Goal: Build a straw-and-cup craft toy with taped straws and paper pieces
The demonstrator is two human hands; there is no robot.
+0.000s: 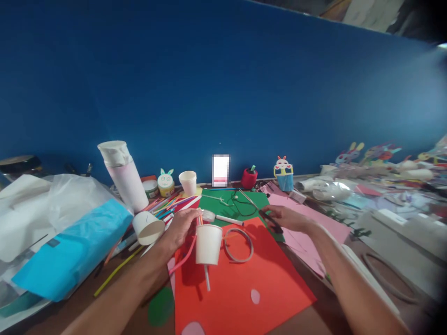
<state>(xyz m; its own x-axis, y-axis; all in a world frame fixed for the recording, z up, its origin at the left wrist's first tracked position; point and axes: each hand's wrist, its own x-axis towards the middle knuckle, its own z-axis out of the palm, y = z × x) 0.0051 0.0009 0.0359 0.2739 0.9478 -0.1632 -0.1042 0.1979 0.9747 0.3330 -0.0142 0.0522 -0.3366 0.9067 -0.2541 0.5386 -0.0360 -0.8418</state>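
My left hand (183, 225) is closed at the fingertips on a thin straw (200, 217) that rises above a white paper cup (208, 245). The cup hangs over a red sheet of paper (244, 279), and a pale straw end (207, 279) sticks out below it. In my right hand (284, 217), the fingers are closed around the black handle of a long thin tool (268, 221) with a metal shaft; its exact kind is unclear. Between the hands lie a brush (209, 215), a white marker (228, 220) and a grey ring of cord or tape (239, 245).
A green sheet (209, 200) and pink paper (303, 223) lie behind and right. Another cup (148, 229) lies on its side by a leaning pink bottle (125, 181). Blue wrapping (77, 251) is left, clutter (384, 200) right. A blue wall (209, 83) stands behind.
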